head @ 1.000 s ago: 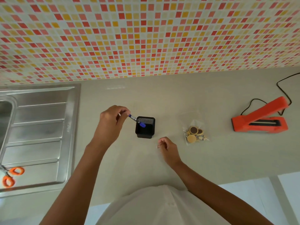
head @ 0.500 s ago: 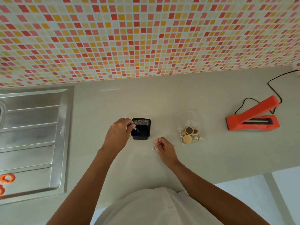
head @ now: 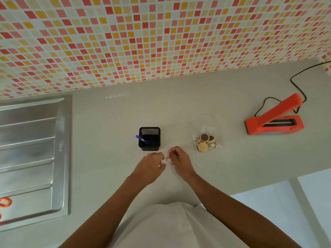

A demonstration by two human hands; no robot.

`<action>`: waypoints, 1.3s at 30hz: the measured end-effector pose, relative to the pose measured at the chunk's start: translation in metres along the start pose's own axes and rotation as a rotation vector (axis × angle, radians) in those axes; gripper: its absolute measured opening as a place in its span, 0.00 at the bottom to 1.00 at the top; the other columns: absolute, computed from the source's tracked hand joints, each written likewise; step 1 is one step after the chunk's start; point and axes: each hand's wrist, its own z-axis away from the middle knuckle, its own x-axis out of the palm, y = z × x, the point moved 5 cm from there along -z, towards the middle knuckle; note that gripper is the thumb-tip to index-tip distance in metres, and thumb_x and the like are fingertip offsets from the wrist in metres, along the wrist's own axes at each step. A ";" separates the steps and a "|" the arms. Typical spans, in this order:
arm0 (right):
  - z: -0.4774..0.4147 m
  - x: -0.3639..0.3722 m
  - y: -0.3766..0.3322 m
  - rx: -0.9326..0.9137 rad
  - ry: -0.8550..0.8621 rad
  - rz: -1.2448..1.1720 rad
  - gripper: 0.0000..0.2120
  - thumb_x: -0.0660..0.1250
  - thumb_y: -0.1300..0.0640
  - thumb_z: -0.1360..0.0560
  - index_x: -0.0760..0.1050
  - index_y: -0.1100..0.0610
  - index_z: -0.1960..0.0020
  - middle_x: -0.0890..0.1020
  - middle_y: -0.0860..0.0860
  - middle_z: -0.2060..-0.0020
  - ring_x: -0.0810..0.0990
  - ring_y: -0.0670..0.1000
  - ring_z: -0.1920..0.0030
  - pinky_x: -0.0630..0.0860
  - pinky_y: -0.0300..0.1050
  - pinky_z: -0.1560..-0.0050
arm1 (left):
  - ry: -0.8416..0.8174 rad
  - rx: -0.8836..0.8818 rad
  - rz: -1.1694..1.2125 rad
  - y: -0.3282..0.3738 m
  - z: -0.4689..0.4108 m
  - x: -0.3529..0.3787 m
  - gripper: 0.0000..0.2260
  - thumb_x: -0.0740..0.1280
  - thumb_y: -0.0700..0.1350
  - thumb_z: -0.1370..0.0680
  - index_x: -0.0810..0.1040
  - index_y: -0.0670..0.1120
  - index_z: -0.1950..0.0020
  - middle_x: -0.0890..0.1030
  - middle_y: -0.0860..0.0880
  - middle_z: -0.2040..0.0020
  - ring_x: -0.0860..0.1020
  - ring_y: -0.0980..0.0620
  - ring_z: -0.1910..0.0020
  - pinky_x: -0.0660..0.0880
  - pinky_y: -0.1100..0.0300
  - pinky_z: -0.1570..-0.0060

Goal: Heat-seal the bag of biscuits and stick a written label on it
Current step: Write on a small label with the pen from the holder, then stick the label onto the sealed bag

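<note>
A clear bag of biscuits (head: 205, 142) lies flat on the grey counter (head: 206, 176), right of my hands. An orange heat sealer (head: 274, 120) stands with its arm raised at the far right. A blue pen (head: 140, 138) leans in a black mesh pen holder (head: 149, 138). Just in front of the holder, my left hand (head: 152, 166) and my right hand (head: 177, 160) meet, both pinching a small white label (head: 167, 159) between their fingertips. What is on the label is too small to read.
The sealer's black cord (head: 297, 85) trails toward the back right corner. A steel sink drainboard (head: 32, 154) fills the left side, with orange scissors (head: 4, 203) at its front edge. A tiled wall (head: 161, 38) backs the counter.
My left hand dropped the blue pen into the holder, let go and moved back to join my right hand at the label. The right hand stayed in place.
</note>
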 end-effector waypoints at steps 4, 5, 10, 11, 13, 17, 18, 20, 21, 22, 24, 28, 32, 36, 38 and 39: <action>0.000 -0.002 0.000 -0.011 -0.015 0.032 0.09 0.59 0.66 0.19 0.76 0.58 0.52 0.79 0.50 0.60 0.76 0.43 0.65 0.75 0.35 0.61 | 0.055 -0.048 0.099 -0.011 -0.013 0.026 0.12 0.69 0.44 0.23 0.78 0.43 0.41 0.81 0.46 0.48 0.79 0.47 0.54 0.75 0.58 0.51; 0.000 -0.002 0.001 -0.009 -0.017 0.044 0.09 0.59 0.66 0.19 0.76 0.58 0.52 0.80 0.50 0.60 0.76 0.44 0.64 0.76 0.36 0.60 | 0.070 -0.046 0.096 -0.012 -0.014 0.030 0.11 0.69 0.44 0.24 0.79 0.43 0.43 0.81 0.45 0.50 0.79 0.47 0.56 0.75 0.57 0.53; -0.002 -0.002 0.002 -0.021 -0.027 0.079 0.09 0.59 0.67 0.20 0.77 0.58 0.50 0.80 0.49 0.58 0.78 0.47 0.60 0.79 0.42 0.56 | 0.166 -0.080 0.113 -0.017 -0.018 0.043 0.07 0.71 0.43 0.25 0.80 0.42 0.49 0.79 0.44 0.53 0.78 0.48 0.59 0.76 0.58 0.57; -0.002 -0.002 0.002 -0.025 -0.027 0.082 0.09 0.59 0.67 0.20 0.77 0.58 0.50 0.80 0.49 0.58 0.78 0.47 0.60 0.79 0.43 0.56 | 0.178 -0.085 0.116 -0.018 -0.019 0.044 0.07 0.71 0.44 0.25 0.80 0.42 0.50 0.80 0.44 0.54 0.78 0.48 0.60 0.77 0.57 0.57; -0.003 -0.002 0.002 -0.027 -0.029 0.089 0.09 0.59 0.67 0.20 0.77 0.58 0.50 0.80 0.50 0.59 0.79 0.48 0.60 0.80 0.44 0.56 | 0.190 -0.101 0.116 -0.018 -0.020 0.045 0.06 0.70 0.44 0.24 0.81 0.43 0.51 0.81 0.45 0.54 0.79 0.48 0.59 0.78 0.56 0.57; -0.003 -0.002 0.002 -0.034 -0.031 0.096 0.10 0.59 0.68 0.20 0.77 0.58 0.51 0.80 0.51 0.59 0.78 0.48 0.61 0.79 0.41 0.58 | 0.198 -0.127 0.109 -0.016 -0.021 0.046 0.07 0.71 0.45 0.26 0.80 0.45 0.49 0.81 0.47 0.53 0.80 0.48 0.58 0.77 0.58 0.57; -0.003 -0.002 0.002 -0.036 -0.029 0.099 0.10 0.59 0.68 0.20 0.77 0.57 0.51 0.80 0.52 0.59 0.78 0.48 0.61 0.79 0.41 0.58 | 0.200 -0.131 0.105 -0.016 -0.021 0.047 0.08 0.71 0.45 0.26 0.80 0.45 0.49 0.81 0.47 0.52 0.80 0.48 0.57 0.76 0.58 0.57; -0.002 -0.003 0.001 -0.039 -0.022 0.111 0.11 0.59 0.68 0.21 0.77 0.57 0.51 0.80 0.52 0.59 0.78 0.48 0.60 0.79 0.39 0.58 | 0.203 -0.139 0.081 -0.015 -0.022 0.048 0.09 0.72 0.46 0.26 0.79 0.45 0.48 0.80 0.48 0.52 0.81 0.48 0.56 0.74 0.60 0.58; -0.002 -0.003 0.000 -0.041 -0.017 0.115 0.11 0.58 0.69 0.21 0.77 0.57 0.51 0.81 0.53 0.58 0.78 0.47 0.60 0.78 0.37 0.58 | 0.206 -0.138 0.067 -0.015 -0.022 0.049 0.08 0.72 0.46 0.26 0.79 0.45 0.49 0.80 0.47 0.52 0.81 0.48 0.57 0.74 0.60 0.58; -0.002 -0.004 -0.001 -0.047 -0.015 0.113 0.11 0.58 0.69 0.21 0.77 0.58 0.51 0.81 0.53 0.58 0.78 0.47 0.60 0.78 0.37 0.58 | 0.210 -0.135 0.057 -0.015 -0.022 0.050 0.08 0.71 0.45 0.26 0.80 0.45 0.50 0.80 0.47 0.52 0.80 0.48 0.57 0.74 0.59 0.58; -0.003 -0.005 0.000 -0.059 -0.016 0.097 0.11 0.59 0.69 0.21 0.77 0.58 0.51 0.80 0.52 0.59 0.78 0.48 0.60 0.79 0.41 0.57 | 0.214 -0.128 0.048 -0.015 -0.022 0.050 0.06 0.71 0.45 0.26 0.80 0.45 0.51 0.81 0.47 0.52 0.81 0.48 0.57 0.75 0.58 0.58; -0.002 -0.010 0.003 -0.027 0.022 0.032 0.11 0.61 0.69 0.23 0.78 0.57 0.50 0.81 0.50 0.57 0.79 0.47 0.58 0.79 0.44 0.54 | 0.230 -0.106 0.050 -0.015 -0.022 0.052 0.05 0.71 0.44 0.26 0.80 0.45 0.51 0.81 0.47 0.53 0.81 0.48 0.58 0.77 0.57 0.58; 0.004 -0.025 0.003 -0.137 0.089 0.172 0.13 0.66 0.67 0.25 0.78 0.54 0.44 0.81 0.48 0.50 0.78 0.43 0.49 0.75 0.34 0.47 | 0.254 -0.100 0.069 -0.015 -0.020 0.053 0.04 0.72 0.43 0.26 0.79 0.45 0.54 0.80 0.47 0.55 0.80 0.48 0.60 0.76 0.57 0.60; 0.006 -0.019 0.010 -0.183 -0.131 0.405 0.16 0.70 0.58 0.27 0.79 0.53 0.39 0.79 0.50 0.43 0.75 0.46 0.42 0.72 0.38 0.39 | 0.273 -0.112 0.094 -0.015 -0.017 0.056 0.01 0.70 0.41 0.26 0.80 0.45 0.56 0.81 0.48 0.57 0.80 0.47 0.61 0.75 0.58 0.61; 0.008 -0.015 0.006 -0.185 -0.181 0.420 0.12 0.72 0.56 0.26 0.81 0.54 0.43 0.80 0.51 0.46 0.75 0.46 0.45 0.73 0.38 0.42 | 0.270 -0.114 0.103 -0.014 -0.016 0.057 0.01 0.70 0.41 0.26 0.81 0.46 0.56 0.80 0.48 0.57 0.79 0.48 0.62 0.73 0.60 0.62; 0.009 -0.014 0.003 -0.177 -0.191 0.400 0.11 0.73 0.57 0.26 0.82 0.55 0.45 0.82 0.52 0.48 0.77 0.46 0.47 0.74 0.40 0.43 | 0.273 -0.114 0.112 -0.014 -0.016 0.056 0.01 0.70 0.41 0.26 0.81 0.46 0.57 0.80 0.49 0.58 0.78 0.49 0.63 0.72 0.61 0.63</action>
